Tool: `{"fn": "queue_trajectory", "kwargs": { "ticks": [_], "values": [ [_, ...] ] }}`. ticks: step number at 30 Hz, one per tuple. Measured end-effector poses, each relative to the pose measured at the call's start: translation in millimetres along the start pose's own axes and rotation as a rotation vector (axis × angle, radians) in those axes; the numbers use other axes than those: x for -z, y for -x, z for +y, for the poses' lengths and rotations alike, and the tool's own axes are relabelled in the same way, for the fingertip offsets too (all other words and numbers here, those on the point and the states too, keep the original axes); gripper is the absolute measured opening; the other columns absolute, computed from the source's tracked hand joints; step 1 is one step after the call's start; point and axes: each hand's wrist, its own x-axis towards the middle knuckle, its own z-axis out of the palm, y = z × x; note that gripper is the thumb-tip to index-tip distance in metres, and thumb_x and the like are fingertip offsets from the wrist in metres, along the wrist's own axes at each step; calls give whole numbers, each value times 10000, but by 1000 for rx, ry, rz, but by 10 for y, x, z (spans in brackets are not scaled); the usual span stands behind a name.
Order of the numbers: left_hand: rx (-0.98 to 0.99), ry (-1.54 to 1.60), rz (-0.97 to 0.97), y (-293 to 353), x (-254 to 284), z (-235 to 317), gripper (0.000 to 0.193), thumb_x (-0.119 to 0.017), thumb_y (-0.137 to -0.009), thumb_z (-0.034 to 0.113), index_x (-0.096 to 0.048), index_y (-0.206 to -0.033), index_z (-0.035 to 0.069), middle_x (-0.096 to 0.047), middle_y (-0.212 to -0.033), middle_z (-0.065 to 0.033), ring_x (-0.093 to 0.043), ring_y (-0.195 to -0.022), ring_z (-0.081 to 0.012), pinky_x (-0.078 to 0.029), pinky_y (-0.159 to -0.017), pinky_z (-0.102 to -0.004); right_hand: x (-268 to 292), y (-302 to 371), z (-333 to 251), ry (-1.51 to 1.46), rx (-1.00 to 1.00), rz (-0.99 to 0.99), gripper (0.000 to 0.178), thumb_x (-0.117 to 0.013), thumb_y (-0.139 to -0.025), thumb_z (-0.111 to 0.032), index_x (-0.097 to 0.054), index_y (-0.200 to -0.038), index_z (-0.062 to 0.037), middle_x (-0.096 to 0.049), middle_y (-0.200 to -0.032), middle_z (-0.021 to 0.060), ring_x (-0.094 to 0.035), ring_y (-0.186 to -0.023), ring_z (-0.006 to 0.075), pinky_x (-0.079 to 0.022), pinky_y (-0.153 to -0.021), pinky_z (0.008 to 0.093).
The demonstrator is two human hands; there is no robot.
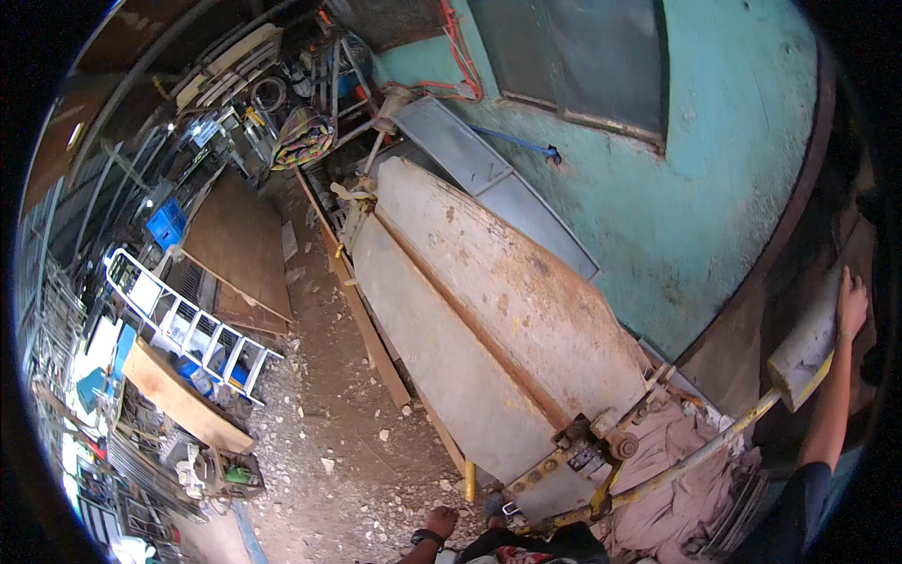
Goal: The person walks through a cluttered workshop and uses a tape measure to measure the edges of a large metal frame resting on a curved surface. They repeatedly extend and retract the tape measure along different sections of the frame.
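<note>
A long metal machine, which looks like a sheet bending brake (451,310), stretches away from me with two scuffed, rust-stained metal plates. A yellow lever (691,451) runs from its near end up to the right, where it carries a grey block-like weight (806,362). My right arm reaches far out, and my right hand (853,305) is closed over the weight's outer edge. Low in the middle, my left hand (442,522), with a black band at the wrist, is loosely curled. Nothing shows in it. It is near a short yellow handle (470,481), apart from it.
A brownish-pink cloth (672,470) lies bunched beneath the lever. A turquoise wall (723,188) with a dark window borders the right. To the left are a ladder (193,324), a leaning brown board (240,249), a curved wooden piece (183,399) and scrap. Rubble litters the floor.
</note>
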Motion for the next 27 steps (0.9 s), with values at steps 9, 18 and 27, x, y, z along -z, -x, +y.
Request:
{"fn": "queue_trajectory", "kwargs": {
  "ticks": [9, 18, 27],
  "values": [
    [108, 487, 98, -24, 1, -1264, 380, -635, -848, 407, -717, -972, 57, -695, -929, -229, -671, -920, -395, -529, -799, -471, 281, 1343, -237, -533, 257, 435, 478, -500, -1024, -332, -512, -1383, -16, -527, -1394, 196, -486, -1291, 354, -375, -1070, 421],
    [-233, -156, 110, -820, 1008, -3063, 413, -577, -918, 419, -632, -1067, 38, -686, -923, -197, -643, -804, -371, -497, -665, -492, 2114, 5351, -2038, -899, 509, -145, 323, -558, -967, -64, -570, -1276, 28, -614, -1205, 163, -566, -1139, 275, -421, -1010, 379],
    [212, 430, 322, 326, 2100, -4593, 239, -618, -918, 247, -709, -922, 26, -689, -750, -68, -573, -565, -144, -464, -501, -343, 1857, 7787, -3445, -728, 1045, -918, 424, -686, -800, -100, -601, -1215, -88, -637, -1129, 185, -602, -1060, 387, -457, -910, 508]
  ]
}}
